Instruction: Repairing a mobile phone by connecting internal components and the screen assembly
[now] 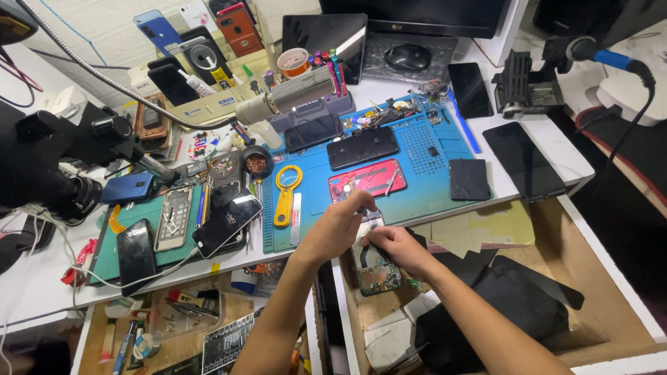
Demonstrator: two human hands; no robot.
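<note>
over the open wooden drawer (556, 229), opened phone with bare green circuit board (372, 260) running lengthwise away from body; left hand (340, 226) pinching its far end, right hand (396, 248) gripping its right edge, equally close.

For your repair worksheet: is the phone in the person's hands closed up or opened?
Opened. The phone shows its green circuit board and inner parts, gripped by the left hand and right hand.
</note>
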